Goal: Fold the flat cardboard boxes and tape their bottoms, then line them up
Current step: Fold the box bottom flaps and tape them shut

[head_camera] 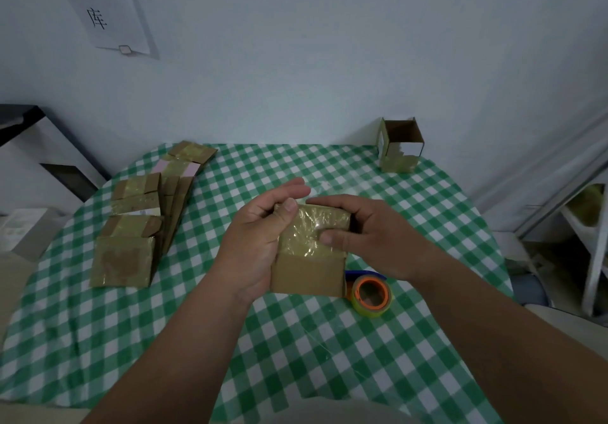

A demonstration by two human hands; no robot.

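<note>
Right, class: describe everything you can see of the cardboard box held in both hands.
The cardboard box is small, brown and folded up, held above the green checked tablecloth. Glossy, wrinkled clear tape covers its upper part; the lower part is bare card. The left hand grips its left side, thumb on the top edge. The right hand holds its right side, thumb pressing the tape.

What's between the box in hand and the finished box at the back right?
Only bare checked tablecloth between the held box and the upright box, per the head view.
</note>
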